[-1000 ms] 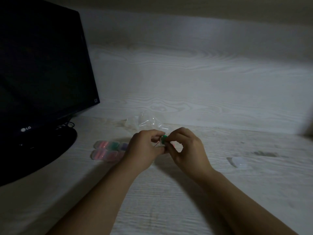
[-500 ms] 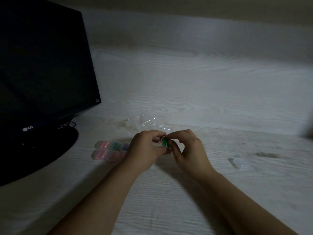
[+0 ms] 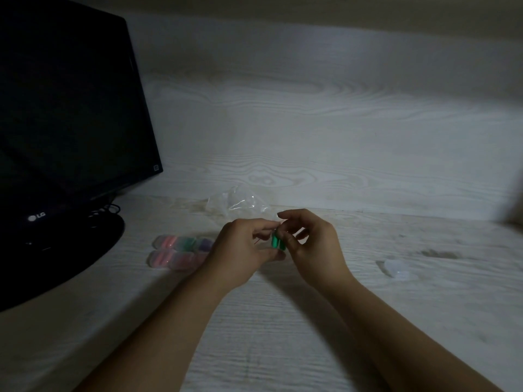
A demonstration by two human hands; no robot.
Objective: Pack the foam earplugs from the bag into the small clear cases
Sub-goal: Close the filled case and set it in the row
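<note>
above the pale counter (image 3: 283, 321), the left hand (image 3: 243, 250) pinches a small clear case (image 3: 278, 242) holding green foam earplugs (image 3: 275, 240), the right hand (image 3: 311, 247) loosely curled beside it; featherlight, squashy foam in slick, rigid plastic, likely best gripped by the case edges.

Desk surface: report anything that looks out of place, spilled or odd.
One clear case lies alone at the right, apart from the filled cases grouped by the monitor base. A dark smudge marks the desk behind it. Nothing is spilled.
</note>
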